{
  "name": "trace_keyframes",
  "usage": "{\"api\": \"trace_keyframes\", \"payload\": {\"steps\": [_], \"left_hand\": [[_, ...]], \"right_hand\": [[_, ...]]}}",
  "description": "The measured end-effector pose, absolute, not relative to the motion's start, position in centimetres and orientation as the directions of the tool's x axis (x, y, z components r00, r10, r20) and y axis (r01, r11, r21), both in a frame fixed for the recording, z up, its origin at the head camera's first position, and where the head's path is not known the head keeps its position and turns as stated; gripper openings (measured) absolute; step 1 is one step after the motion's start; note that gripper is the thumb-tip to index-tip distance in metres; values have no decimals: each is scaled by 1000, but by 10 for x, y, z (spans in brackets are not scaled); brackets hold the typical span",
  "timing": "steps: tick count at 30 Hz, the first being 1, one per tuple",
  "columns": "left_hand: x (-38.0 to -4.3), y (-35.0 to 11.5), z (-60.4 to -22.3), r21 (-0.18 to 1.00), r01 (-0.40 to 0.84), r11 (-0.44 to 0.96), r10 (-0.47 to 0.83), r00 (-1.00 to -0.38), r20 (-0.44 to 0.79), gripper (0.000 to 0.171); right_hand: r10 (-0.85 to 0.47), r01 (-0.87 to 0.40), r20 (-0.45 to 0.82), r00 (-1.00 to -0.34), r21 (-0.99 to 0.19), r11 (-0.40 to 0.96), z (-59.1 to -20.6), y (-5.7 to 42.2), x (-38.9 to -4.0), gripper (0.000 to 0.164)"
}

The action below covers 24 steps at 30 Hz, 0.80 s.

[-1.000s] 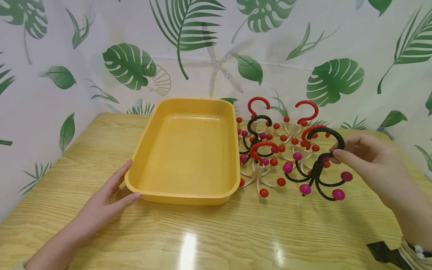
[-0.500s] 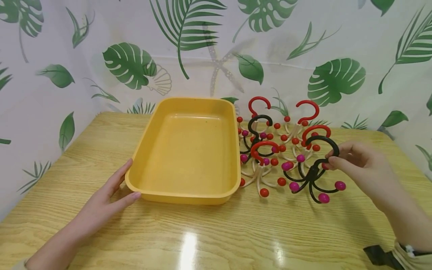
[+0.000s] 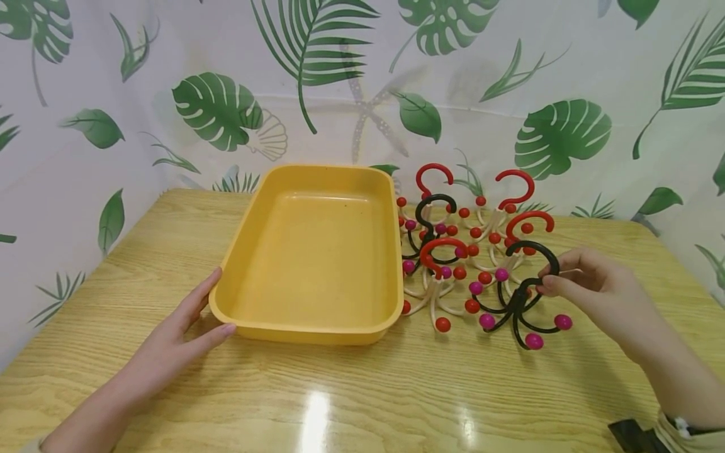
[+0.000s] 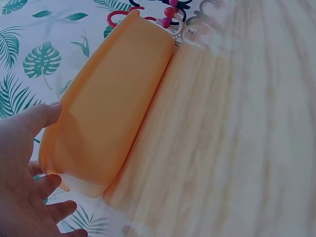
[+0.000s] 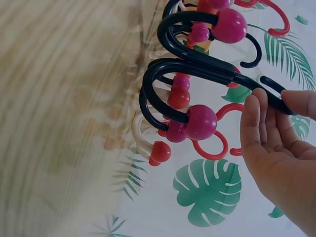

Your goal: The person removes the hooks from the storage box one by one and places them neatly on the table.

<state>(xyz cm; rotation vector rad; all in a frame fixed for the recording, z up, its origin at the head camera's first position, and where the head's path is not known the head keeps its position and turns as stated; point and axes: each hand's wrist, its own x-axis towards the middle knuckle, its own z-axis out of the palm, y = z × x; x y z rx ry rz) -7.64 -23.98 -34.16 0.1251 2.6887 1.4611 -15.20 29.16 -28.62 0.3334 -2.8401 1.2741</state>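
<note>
In the head view my right hand [image 3: 603, 292] pinches a black hanger [image 3: 518, 302] by the lower part of its hook, between thumb and fingers. Its curved arms end in magenta balls and spread downward, close over the table. The right wrist view shows the thumb and fingertips on the black hook [image 5: 276, 98]. At the near left corner of a yellow plastic tray [image 3: 306, 336], my left hand [image 3: 170, 336] touches the rim, thumb at the front and straight fingers along the left side. In the left wrist view the tray [image 4: 108, 89] stands on the table.
Several similar hangers stand right of the tray: white ones with red hooks and red balls, such as a front one [image 3: 435, 289], and another black one [image 3: 428, 236]. A leaf-patterned cloth [image 3: 226, 38] hangs behind the wooden table [image 3: 238, 396].
My right hand has lowered the black hanger toward the table and moved it slightly left, beside the other hangers. The left hand and the tray have stayed in place.
</note>
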Motion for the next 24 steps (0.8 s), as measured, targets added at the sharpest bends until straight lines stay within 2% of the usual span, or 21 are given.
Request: {"api": "trace_keyframes", "payload": {"steps": [19,24], "left_hand": [[-73,-243,-342,847,27,530,118,-992,-42,79],[-72,-246,-341,820,20,572,102,-994,-46,78]], "right_hand": [[-226,-220,90,-970,-719,659,-291,293,-149,19],[-257,-262,120,-959,-726,636,-293,292,-150,18]]}}
